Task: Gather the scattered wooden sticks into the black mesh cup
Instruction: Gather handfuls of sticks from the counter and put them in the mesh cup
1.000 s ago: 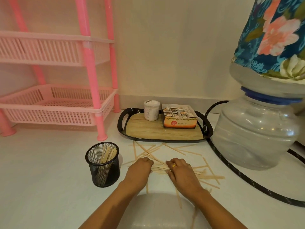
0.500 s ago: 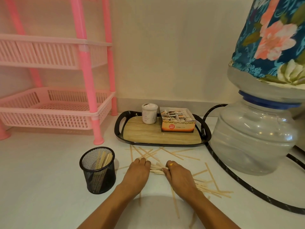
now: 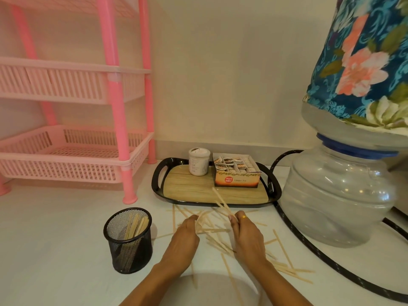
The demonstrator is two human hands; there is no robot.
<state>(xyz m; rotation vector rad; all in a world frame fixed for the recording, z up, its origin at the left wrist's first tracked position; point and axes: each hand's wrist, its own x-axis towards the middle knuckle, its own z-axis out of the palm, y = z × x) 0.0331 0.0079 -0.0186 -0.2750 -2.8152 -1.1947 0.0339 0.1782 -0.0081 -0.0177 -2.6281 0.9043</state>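
Observation:
Thin wooden sticks [image 3: 215, 240] lie scattered on the white surface in front of the tray. My left hand [image 3: 183, 241] and my right hand [image 3: 247, 235] sit side by side over the pile. My left fingers curl round a bunch of sticks. My right hand pinches a few sticks [image 3: 220, 202] that tilt up and away towards the tray. The black mesh cup [image 3: 129, 239] stands upright to the left of my left hand and holds several sticks.
A black tray [image 3: 159, 180] with a wood-look base carries a white jar [image 3: 198, 161] and a tea box [image 3: 236, 173]. A large water bottle [image 3: 337, 195] and black hose [image 3: 309, 246] are on the right. A pink rack [image 3: 72, 160] stands at the left.
Both hands have gone from pressing flat on the pile to gripping sticks; the right hand has lifted a few so they tilt up towards the tray.

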